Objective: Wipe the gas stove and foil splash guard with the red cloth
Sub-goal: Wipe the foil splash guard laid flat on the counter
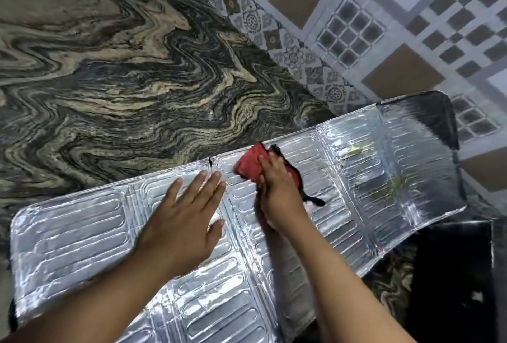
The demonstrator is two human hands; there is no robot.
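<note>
The silver embossed foil splash guard [365, 167] lies unfolded flat across the counter, running from lower left to upper right. My left hand [186, 213] presses flat on its middle panel with straight fingers. My right hand [277, 186] grips the red cloth [251, 165], which has a black edge, and holds it against the foil near the far edge. Yellowish-green grime marks show on the foil's right panels. A dark black surface [452, 274] at the lower right, partly under the foil, may be the gas stove.
The swirled grey and tan stone counter [123, 73] fills the left and top of the view. A patterned tiled wall [384, 27] rises at the upper right, right behind the foil's far end.
</note>
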